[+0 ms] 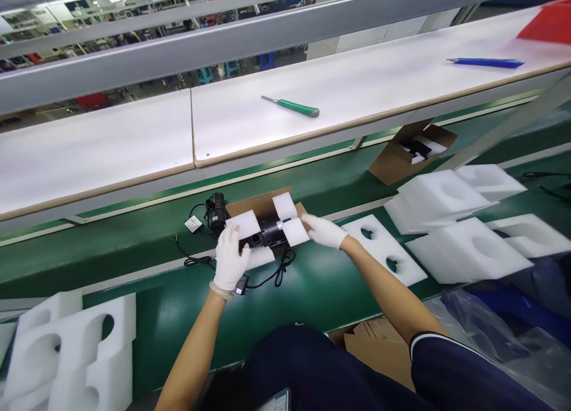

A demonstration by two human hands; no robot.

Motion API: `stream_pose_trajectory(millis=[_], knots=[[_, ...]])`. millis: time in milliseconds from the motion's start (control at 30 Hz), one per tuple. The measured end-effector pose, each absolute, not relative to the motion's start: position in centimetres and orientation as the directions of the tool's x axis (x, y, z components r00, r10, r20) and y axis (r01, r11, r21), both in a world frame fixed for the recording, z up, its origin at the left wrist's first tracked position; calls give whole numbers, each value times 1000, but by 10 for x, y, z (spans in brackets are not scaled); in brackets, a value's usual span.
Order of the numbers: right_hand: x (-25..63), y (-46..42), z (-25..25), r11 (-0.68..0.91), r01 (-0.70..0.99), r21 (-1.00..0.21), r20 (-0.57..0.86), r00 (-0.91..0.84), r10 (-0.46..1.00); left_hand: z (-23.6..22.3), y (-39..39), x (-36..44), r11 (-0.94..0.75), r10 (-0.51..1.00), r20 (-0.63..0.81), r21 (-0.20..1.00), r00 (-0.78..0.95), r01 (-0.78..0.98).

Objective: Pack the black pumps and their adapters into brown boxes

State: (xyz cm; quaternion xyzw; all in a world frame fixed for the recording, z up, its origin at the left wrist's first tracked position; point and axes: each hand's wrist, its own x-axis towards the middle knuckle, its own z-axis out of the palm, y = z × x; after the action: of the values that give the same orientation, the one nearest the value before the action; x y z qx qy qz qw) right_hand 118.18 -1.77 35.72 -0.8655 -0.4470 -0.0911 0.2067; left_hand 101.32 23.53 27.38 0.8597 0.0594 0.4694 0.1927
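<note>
Black device (264, 235) in foam end caps (294, 231) over cardboard box (263, 204) | left hand (229, 259) gripping it, right hand (323, 231) touching foam | second unit (216, 212) unboxed beside left hand

A long white shelf (312, 96) is stretching across the view, carrying a green-handled screwdriver (292, 106) and a blue screwdriver (486, 62). Below it, a green conveyor belt (294, 298) is holding stacked white foam blocks (441, 200), an open cardboard box (259, 204) and a coiled black cable (281, 270).

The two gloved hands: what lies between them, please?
In the head view, a black device with white foam pieces lies between the left hand and right hand.
</note>
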Motion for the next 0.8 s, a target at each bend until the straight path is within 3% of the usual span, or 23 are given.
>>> stream_pose_trajectory(millis=[100, 167, 267, 433, 567, 667, 800], knots=[[1177, -10, 380, -531, 844, -71, 434, 506, 745, 283, 228, 1016, -970, 107, 771, 219, 628, -104], [1175, 5, 387, -495, 869, 23, 338, 459, 822, 287, 230, 1021, -976, 95, 733, 201, 673, -82], [1179, 28, 390, -496, 864, 88, 169, 478, 862, 295, 239, 1032, -976, 119, 668, 214, 735, -36], [1203, 47, 399, -450, 880, 155, 105, 438, 893, 307, 256, 1047, -975, 137, 595, 222, 792, 2], [1216, 45, 403, -394, 918, 48, 60, 391, 918, 306, 258, 1049, -970, 137, 599, 244, 789, -17], [1215, 36, 395, -434, 896, -92, 114, 443, 889, 300, 255, 1044, -966, 131, 611, 255, 780, -38], [1205, 23, 381, -501, 696, -514, 61, 612, 788, 293, 250, 1037, -961, 118, 637, 266, 761, -74]])
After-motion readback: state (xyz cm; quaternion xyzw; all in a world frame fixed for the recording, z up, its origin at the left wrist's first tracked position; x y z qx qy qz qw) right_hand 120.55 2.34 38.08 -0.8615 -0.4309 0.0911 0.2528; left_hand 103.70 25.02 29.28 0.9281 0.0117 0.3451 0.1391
